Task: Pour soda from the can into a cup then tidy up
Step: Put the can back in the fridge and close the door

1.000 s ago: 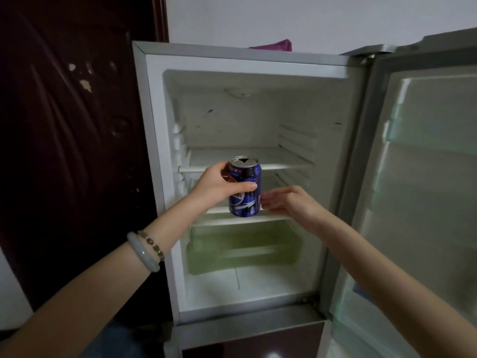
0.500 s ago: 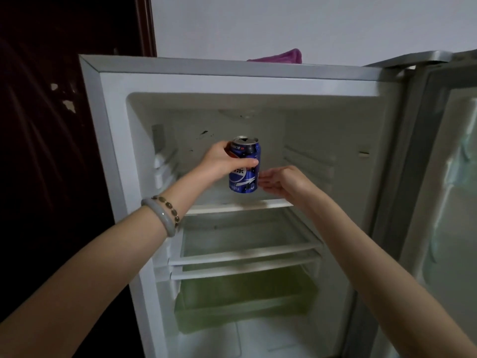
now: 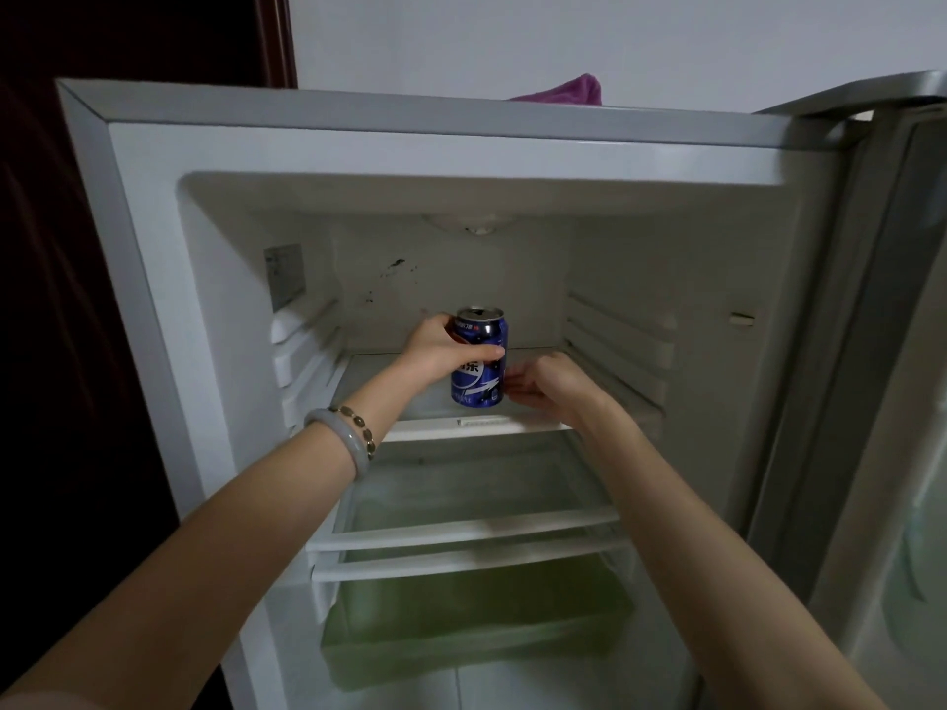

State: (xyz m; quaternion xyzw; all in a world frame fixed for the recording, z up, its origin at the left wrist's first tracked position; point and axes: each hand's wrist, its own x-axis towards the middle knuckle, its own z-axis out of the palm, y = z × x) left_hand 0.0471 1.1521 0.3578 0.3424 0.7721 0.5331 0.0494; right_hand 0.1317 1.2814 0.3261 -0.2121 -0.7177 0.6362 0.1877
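Note:
A blue soda can [image 3: 481, 371] with an opened top stands upright on the top glass shelf [image 3: 476, 425] inside the open fridge. My left hand [image 3: 440, 351] grips the can from its left side, thumb across the front. My right hand [image 3: 543, 384] is at the can's lower right side, fingers loosely bent and touching it. No cup is in view.
The fridge [image 3: 153, 248] is otherwise bare, with two lower shelves [image 3: 471, 535] and a green crisper drawer [image 3: 476, 627]. Its door [image 3: 902, 402] stands open at the right. A purple cloth [image 3: 563, 92] lies on top. A dark wooden door [image 3: 77, 351] is at the left.
The can has gone up from the lower shelf level and deeper into the fridge, and now sits on the top shelf. Both hands travelled with it.

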